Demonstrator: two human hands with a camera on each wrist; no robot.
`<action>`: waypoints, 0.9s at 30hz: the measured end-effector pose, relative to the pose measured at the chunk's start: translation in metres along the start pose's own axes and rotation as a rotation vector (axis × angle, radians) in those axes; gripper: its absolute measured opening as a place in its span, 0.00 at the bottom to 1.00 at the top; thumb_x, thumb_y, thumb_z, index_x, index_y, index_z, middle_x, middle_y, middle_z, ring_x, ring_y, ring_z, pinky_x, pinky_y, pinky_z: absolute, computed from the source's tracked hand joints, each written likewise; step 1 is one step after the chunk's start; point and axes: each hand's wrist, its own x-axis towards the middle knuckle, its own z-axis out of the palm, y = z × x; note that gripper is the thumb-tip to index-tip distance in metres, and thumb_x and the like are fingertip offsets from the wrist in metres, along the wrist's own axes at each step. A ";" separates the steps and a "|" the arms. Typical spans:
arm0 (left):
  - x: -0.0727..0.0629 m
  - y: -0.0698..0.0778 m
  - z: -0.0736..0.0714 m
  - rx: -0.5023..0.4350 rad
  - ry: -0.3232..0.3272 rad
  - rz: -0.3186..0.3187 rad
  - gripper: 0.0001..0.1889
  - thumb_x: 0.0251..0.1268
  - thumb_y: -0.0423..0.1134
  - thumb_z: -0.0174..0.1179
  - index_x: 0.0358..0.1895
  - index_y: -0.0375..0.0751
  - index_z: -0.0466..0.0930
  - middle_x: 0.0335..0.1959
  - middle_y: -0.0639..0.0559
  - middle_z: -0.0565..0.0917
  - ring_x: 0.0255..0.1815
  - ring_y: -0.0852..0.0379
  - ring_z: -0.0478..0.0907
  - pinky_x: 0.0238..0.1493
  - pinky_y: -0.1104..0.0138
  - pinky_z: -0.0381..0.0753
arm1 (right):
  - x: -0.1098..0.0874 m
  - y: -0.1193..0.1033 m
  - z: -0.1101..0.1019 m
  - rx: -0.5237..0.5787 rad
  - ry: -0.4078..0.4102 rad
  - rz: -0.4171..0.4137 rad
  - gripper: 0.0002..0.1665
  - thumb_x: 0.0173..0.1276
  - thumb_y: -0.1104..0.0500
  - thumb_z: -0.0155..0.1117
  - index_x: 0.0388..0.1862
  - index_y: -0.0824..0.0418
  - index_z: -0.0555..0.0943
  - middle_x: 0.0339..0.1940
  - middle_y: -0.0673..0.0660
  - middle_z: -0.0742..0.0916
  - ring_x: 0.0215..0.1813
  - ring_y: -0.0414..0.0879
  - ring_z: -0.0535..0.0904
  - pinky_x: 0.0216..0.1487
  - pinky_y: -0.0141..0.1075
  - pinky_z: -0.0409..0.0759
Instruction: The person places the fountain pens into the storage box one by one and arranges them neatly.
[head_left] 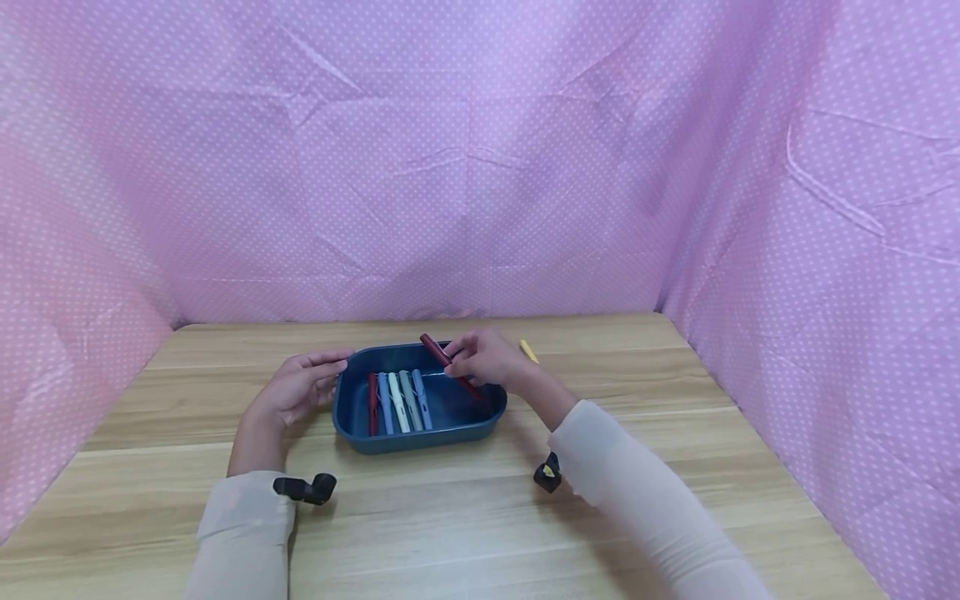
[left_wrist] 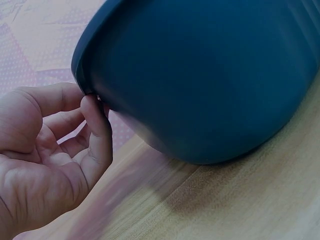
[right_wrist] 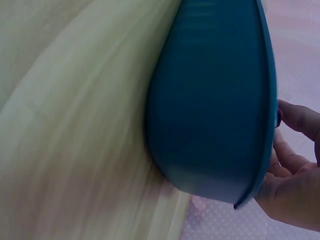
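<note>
A dark blue rectangular tray [head_left: 435,437] with rounded corners stands on the table. My left hand [head_left: 298,385] is at its left end, and in the left wrist view thumb and fingers pinch the tray's rim [left_wrist: 80,65]. My right hand [head_left: 487,360] pinches a dark red pen [head_left: 433,348], slanted over the tray's right half with its lower end down inside. Several capped pens lie side by side in the left half: a red pen [head_left: 372,404], blue ones, a pale cream-green pen [head_left: 398,402] and a grey-green one. In the right wrist view the tray wall hides most of the held pen.
A yellow pen [head_left: 528,350] lies beyond my right wrist, partly hidden by it. The wooden table [head_left: 420,533] is bordered at the back and sides by pink dotted cloth [head_left: 420,183]. Black camera mounts [head_left: 306,489] sit on both wrists.
</note>
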 end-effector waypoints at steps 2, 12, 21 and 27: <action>0.000 0.000 0.000 0.003 0.003 -0.002 0.19 0.77 0.35 0.59 0.67 0.38 0.79 0.49 0.58 0.88 0.46 0.62 0.84 0.48 0.68 0.84 | 0.003 0.001 0.004 0.006 -0.001 0.006 0.15 0.67 0.63 0.73 0.52 0.61 0.84 0.43 0.57 0.87 0.43 0.49 0.82 0.42 0.39 0.85; 0.000 0.002 0.002 0.009 0.002 0.001 0.16 0.78 0.34 0.58 0.64 0.39 0.80 0.48 0.57 0.87 0.44 0.62 0.84 0.47 0.67 0.85 | 0.007 0.002 0.019 0.026 -0.001 0.062 0.14 0.67 0.64 0.73 0.50 0.62 0.84 0.41 0.57 0.87 0.41 0.49 0.83 0.44 0.41 0.86; 0.001 0.001 -0.001 0.002 0.002 -0.005 0.16 0.77 0.34 0.58 0.64 0.40 0.81 0.48 0.57 0.87 0.43 0.62 0.84 0.47 0.67 0.85 | 0.014 0.007 0.030 0.033 -0.013 0.090 0.11 0.65 0.66 0.74 0.46 0.63 0.83 0.37 0.56 0.88 0.40 0.47 0.83 0.42 0.41 0.86; 0.002 0.001 -0.001 -0.017 -0.004 -0.006 0.18 0.76 0.35 0.60 0.65 0.39 0.80 0.49 0.56 0.88 0.42 0.62 0.84 0.45 0.67 0.85 | 0.015 0.008 0.034 -0.005 0.000 0.103 0.11 0.65 0.65 0.74 0.44 0.62 0.83 0.38 0.56 0.87 0.42 0.47 0.83 0.44 0.41 0.86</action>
